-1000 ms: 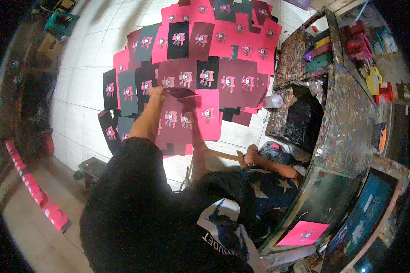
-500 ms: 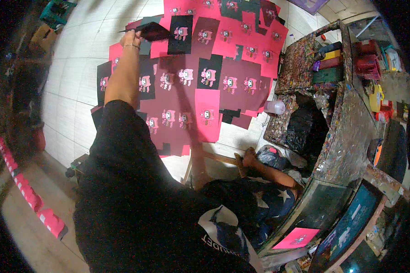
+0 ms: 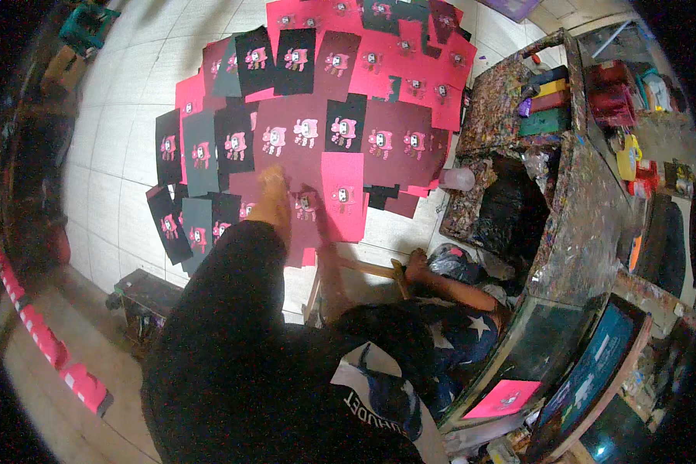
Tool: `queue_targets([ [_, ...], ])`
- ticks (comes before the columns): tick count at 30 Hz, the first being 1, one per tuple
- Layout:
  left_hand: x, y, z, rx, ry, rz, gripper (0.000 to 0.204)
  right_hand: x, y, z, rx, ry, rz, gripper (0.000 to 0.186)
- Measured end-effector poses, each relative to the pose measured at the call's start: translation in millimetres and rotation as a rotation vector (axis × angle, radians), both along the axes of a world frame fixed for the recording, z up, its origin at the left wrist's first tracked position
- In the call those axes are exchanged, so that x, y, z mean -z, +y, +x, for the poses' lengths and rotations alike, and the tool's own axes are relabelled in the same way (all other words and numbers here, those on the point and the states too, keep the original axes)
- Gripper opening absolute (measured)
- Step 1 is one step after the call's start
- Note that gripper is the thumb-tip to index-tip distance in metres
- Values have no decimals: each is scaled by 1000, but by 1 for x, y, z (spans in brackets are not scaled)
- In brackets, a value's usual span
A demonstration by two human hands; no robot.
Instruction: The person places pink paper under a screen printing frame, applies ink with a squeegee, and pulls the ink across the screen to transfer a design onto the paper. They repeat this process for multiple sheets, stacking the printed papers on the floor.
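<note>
Step, seemingly: spreading cartoon-printed sheets [image 3: 379, 147] across tiled floor [image 3: 124, 155]. Left hand [image 3: 272, 185], blurred, above maroon ones; whether grip closed or open, cannot tell. Next move likely calls for lifting lone pink sheet [image 3: 506, 398] off dark board [image 3: 545, 340].

A pale tiled floor [image 3: 124, 155] carried a broad, overlapping spread of printed sheets: black ones [image 3: 294, 62], dark grey ones [image 3: 201, 155], maroon ones [image 3: 398, 139] and bright pink ones [image 3: 342, 197], each bearing small cartoon figures.
</note>
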State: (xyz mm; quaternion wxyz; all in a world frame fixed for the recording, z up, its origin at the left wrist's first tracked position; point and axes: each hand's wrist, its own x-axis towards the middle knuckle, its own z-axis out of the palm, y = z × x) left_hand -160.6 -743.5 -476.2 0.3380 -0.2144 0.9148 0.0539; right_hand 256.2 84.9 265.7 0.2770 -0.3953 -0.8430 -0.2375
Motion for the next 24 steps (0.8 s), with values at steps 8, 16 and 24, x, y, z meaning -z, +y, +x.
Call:
queue_targets([
  [8, -108, 271, 10, -403, 533, 1206, 31, -7, 71, 94, -42, 42, -360, 54],
  [16, -439, 494, 79, 428, 252, 1716, 18, -68, 32, 15, 144, 23, -199, 67],
  [24, -533, 638, 189, 1243, 59, 1691, 18, -130, 82, 5, 327, 121, -380, 85],
])
